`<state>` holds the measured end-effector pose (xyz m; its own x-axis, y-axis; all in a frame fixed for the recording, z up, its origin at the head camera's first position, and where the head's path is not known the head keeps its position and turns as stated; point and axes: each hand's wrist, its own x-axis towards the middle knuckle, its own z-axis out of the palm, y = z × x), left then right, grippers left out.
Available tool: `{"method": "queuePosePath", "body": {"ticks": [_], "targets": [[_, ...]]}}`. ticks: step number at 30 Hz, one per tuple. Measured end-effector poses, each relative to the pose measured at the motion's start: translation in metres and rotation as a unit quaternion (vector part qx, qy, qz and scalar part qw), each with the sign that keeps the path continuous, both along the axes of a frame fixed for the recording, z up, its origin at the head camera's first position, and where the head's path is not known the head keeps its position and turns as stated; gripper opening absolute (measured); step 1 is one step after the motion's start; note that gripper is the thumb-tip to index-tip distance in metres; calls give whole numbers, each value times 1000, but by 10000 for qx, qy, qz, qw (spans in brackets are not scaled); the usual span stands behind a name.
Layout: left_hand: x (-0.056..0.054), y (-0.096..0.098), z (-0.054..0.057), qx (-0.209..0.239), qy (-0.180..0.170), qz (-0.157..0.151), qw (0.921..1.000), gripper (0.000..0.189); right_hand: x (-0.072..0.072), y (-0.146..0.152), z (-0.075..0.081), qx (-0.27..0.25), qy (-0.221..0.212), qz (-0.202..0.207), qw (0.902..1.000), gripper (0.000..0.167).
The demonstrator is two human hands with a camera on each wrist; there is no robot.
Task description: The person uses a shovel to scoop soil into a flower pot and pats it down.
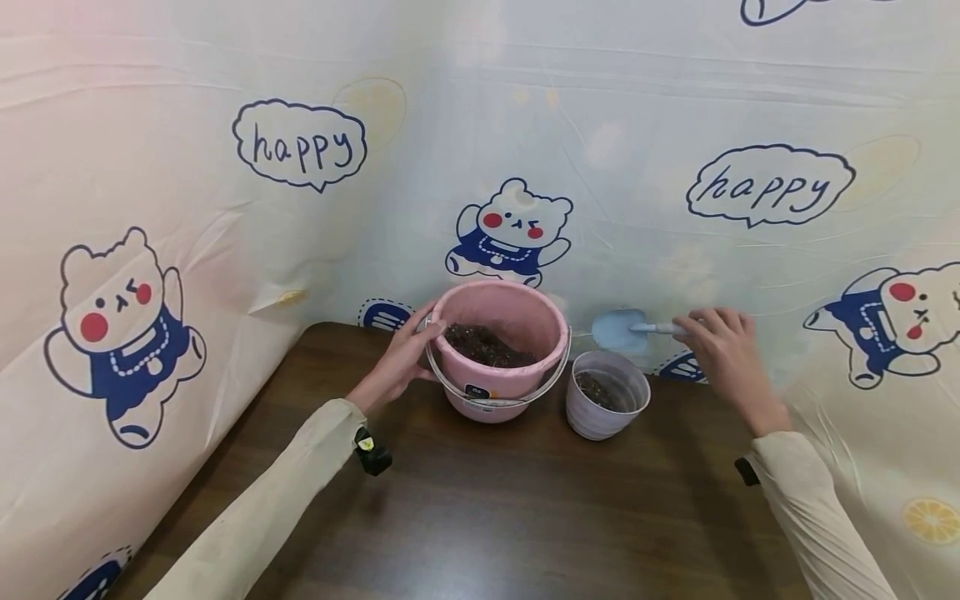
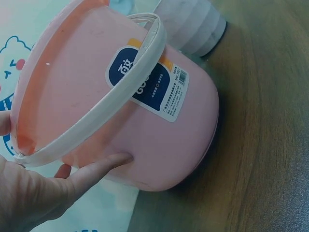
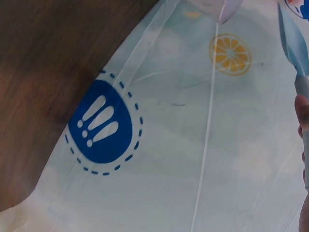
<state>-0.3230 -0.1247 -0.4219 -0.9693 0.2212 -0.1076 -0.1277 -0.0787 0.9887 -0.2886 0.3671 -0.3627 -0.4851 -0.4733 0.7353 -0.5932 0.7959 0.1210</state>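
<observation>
A pink bucket (image 1: pixel 491 387) with dark soil (image 1: pixel 480 346) inside stands toward the back of the table, its white handle (image 2: pixel 113 99) hanging down in front. My left hand (image 1: pixel 405 354) holds its left side at the rim, the thumb (image 2: pixel 108 166) lying along the outer wall. To the bucket's right is a pale, ridged pot (image 1: pixel 600 425) with some soil (image 1: pixel 596 392) in it. My right hand (image 1: pixel 723 354) grips the handle of a light blue trowel (image 1: pixel 621 330), whose blade is raised above the pot's back edge and points left. No soil shows on the blade.
The brown wooden table (image 1: pixel 480 508) stretches toward me in front of both containers. A pale cloth (image 1: pixel 405 233) printed with bears and the word "happy" hangs close behind and along the sides.
</observation>
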Motion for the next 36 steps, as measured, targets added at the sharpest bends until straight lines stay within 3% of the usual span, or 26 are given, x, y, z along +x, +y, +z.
{"method": "queuePosePath", "body": {"ticks": [8,18,25,36], "targets": [[-2,1,0,0,-23,23,10000,70,-5,-20,4,-420,173,1,9990,34],[-1,0,-2,-21,15,-10,10000,70,-9,-58,14,-484,223,-31,9986,29],[-2,1,1,-43,62,3,10000,70,-20,-83,18,-124,300,-34,9995,22],[0,1,-1,-51,-30,40,10000,69,-29,-121,10,737,75,-233,9970,23]]}}
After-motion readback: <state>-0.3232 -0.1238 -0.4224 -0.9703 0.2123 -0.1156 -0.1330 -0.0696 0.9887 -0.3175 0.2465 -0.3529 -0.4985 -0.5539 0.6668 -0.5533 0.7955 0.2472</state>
